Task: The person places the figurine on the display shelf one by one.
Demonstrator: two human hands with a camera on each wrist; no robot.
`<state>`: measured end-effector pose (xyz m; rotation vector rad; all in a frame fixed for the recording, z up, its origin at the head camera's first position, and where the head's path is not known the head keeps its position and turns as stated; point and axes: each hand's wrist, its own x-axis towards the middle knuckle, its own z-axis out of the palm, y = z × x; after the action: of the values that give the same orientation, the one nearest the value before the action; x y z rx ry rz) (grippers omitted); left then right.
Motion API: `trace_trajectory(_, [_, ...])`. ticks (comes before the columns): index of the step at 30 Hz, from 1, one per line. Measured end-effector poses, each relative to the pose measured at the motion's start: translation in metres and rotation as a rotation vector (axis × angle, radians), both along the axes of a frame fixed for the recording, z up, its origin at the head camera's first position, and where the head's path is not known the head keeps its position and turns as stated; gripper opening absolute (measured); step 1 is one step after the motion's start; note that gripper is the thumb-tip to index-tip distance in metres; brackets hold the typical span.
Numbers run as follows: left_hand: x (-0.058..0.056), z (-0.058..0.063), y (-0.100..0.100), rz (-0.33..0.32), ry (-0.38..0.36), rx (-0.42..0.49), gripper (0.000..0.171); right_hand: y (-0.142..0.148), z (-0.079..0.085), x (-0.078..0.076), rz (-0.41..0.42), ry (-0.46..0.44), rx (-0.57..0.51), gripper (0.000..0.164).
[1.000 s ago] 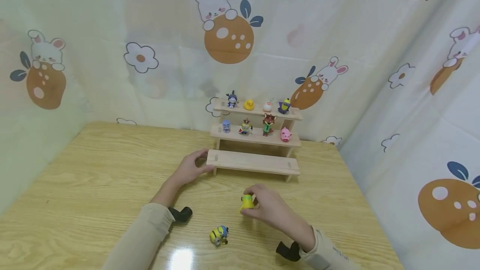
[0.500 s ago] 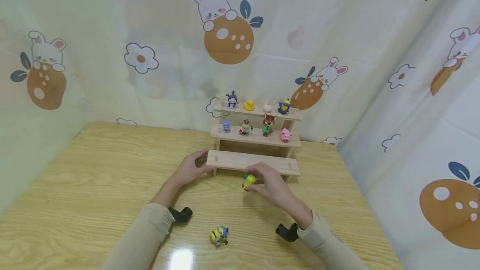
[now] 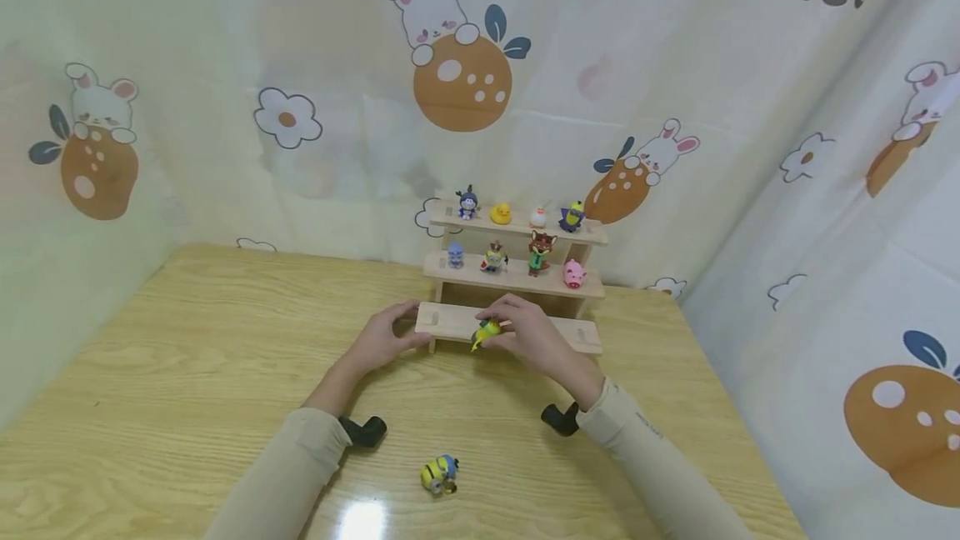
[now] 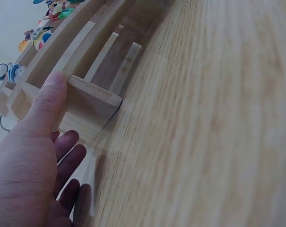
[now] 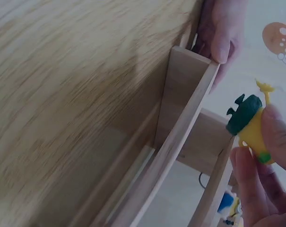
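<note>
A three-step wooden display stand (image 3: 453, 321) stands at the back of the table. My left hand (image 3: 378, 338) holds the left end of its lowest step; the left wrist view shows the thumb (image 4: 50, 97) against the step's corner and loosely bent fingers beside the end. Between the thumb and fingers of my right hand (image 3: 536, 336) is a small yellow toy figurine (image 5: 256, 135) with a dark green top, tilted. In the head view it overlaps the front of the lowest step. A yellow-and-blue Minion figurine (image 3: 439, 474) lies on the table nearer to me.
Small figurines stand on the upper two steps, among them a yellow duck (image 3: 501, 213), a fox (image 3: 540, 255) and a pink pig (image 3: 574, 273). A printed curtain (image 3: 337, 40) hangs behind the wooden table (image 3: 225, 340). Black mounts (image 3: 365, 432) sit at both wrists.
My right hand has carried the yellow figurine away from me, from over the table to the lowest step, tilting it. My left hand stays at the step's end.
</note>
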<state>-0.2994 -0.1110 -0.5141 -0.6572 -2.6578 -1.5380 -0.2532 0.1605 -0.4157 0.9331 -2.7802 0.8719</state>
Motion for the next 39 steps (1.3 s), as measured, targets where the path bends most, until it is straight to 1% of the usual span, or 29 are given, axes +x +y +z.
trace_trajectory(3, [-0.001,0.000,0.001,-0.008,0.002,0.004,0.084,-0.002,0.001,-0.004,0.017,0.038,0.003,0.037])
trace_trajectory(6, [-0.002,-0.001,0.002,-0.001,0.008,0.000,0.084,-0.003,0.002,-0.007,0.028,0.063,0.013,0.036])
trace_trajectory(12, [-0.003,-0.001,0.001,0.000,0.005,0.009,0.084,-0.005,0.005,-0.012,0.065,0.041,0.036,0.028])
trace_trajectory(14, [-0.003,-0.001,0.001,-0.004,0.006,0.013,0.084,-0.005,0.007,-0.013,0.074,0.047,0.078,0.026])
trace_trajectory(18, [-0.003,-0.002,0.001,-0.002,0.018,0.003,0.083,-0.004,0.012,-0.013,0.067,0.078,0.201,0.026])
trace_trajectory(20, [-0.003,-0.002,0.001,-0.002,0.018,0.002,0.081,-0.003,0.014,-0.013,0.072,0.083,0.236,0.026])
trace_trajectory(22, [-0.003,-0.001,0.001,-0.001,0.012,0.005,0.080,-0.003,0.015,-0.013,0.087,0.067,0.230,0.026])
trace_trajectory(24, [-0.003,-0.001,0.000,-0.001,0.007,0.007,0.080,-0.004,0.014,-0.014,0.093,0.037,0.198,0.025])
trace_trajectory(27, [-0.002,0.000,-0.001,0.000,0.004,0.008,0.080,-0.006,0.011,-0.016,0.070,0.016,0.155,0.018])
trace_trajectory(29, [-0.001,0.000,-0.001,0.001,0.007,0.010,0.079,-0.008,0.009,-0.015,0.041,0.024,0.145,0.012])
trace_trajectory(32, [0.000,0.000,-0.001,-0.001,0.012,0.017,0.078,-0.011,0.007,-0.014,0.005,0.061,0.154,0.008])
trace_trajectory(34, [0.000,0.001,0.000,0.001,0.011,0.022,0.078,-0.013,0.005,-0.013,-0.014,0.081,0.170,0.011])
trace_trajectory(35, [0.000,0.001,0.000,0.000,0.009,0.023,0.077,-0.014,0.004,-0.013,-0.021,0.089,0.176,0.015])
trace_trajectory(39, [0.000,0.000,0.000,0.001,0.011,0.022,0.076,-0.018,0.004,-0.013,-0.023,0.082,0.147,0.030])
